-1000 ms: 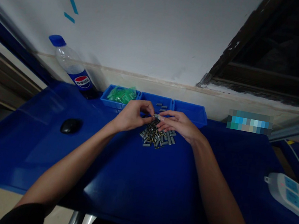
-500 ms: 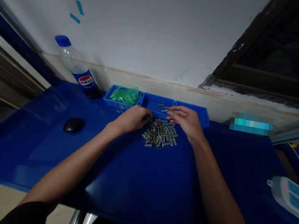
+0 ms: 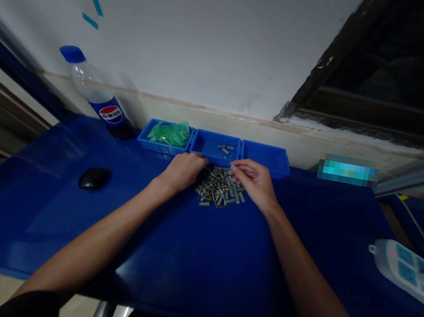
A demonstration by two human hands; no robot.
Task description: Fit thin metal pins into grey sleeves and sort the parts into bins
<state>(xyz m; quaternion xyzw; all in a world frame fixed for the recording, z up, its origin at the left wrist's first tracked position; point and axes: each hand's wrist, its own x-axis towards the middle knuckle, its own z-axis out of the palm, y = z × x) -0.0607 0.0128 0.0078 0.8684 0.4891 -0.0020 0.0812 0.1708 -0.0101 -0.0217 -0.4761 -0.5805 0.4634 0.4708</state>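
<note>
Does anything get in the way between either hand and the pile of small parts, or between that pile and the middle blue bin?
Nothing visible blocks the left hand or right hand from the pile; they flank its far side. Between pile and middle blue bin, only the bin's low front wall stands.

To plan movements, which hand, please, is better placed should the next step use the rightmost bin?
Probably the right hand: it is nearer the rightmost bin; the left hand is mostly left of the parts pile.
</note>
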